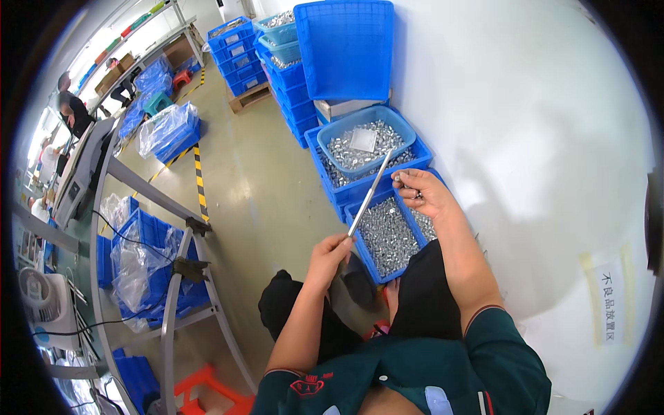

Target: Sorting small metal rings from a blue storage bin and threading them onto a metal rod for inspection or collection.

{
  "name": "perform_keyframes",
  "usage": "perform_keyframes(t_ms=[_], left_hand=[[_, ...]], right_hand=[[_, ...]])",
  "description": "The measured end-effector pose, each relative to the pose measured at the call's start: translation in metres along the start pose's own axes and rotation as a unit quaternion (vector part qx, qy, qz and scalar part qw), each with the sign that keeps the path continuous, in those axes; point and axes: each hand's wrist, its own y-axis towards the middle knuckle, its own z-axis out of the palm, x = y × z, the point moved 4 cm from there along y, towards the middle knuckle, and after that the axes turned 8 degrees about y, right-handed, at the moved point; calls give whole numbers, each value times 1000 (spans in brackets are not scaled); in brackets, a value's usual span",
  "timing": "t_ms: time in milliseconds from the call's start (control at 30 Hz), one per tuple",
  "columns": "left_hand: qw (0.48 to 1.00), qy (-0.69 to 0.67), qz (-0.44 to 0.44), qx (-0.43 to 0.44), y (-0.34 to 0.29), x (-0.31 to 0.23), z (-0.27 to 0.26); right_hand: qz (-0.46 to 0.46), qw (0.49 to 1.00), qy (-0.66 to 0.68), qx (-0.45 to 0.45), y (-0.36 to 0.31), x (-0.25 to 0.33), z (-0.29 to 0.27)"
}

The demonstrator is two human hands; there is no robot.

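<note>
My left hand [328, 260] is closed around the lower end of a long thin metal rod [370, 194], which slants up and to the right. My right hand [423, 191] is closed with several small metal parts between its fingers, close to the rod's upper half. Below both hands is a blue bin [375, 276] full of small shiny metal parts. Beyond it, a light-blue basin [408, 131] rests on another blue bin of parts. A clear square piece [363, 140] lies on the parts in the basin.
An upright blue tray [346, 55] and stacked blue bins [294, 104] stand along the wall. A metal-framed table [149, 190] with plastic-wrapped bins [142, 277] is at left. A red stool [214, 391] is at lower left. Other people [72, 107] are far left.
</note>
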Motion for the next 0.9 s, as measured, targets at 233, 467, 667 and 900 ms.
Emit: perform_keyframes(t_ms=[233,467,667,900], left_hand=[[999,-11,31,-17,42,-23,32],[998,-61,33,6,69,-27,65],[997,-62,34,20,80,-23,75],[999,-22,23,3,86,-18,75]], right_hand=[[62,989,-135,-19,-15,-10,8],[75,980,-180,-33,-20,-14,-2],[80,977,-189,-55,-18,-13,-7],[67,965,-245,-67,-14,-8,-13]])
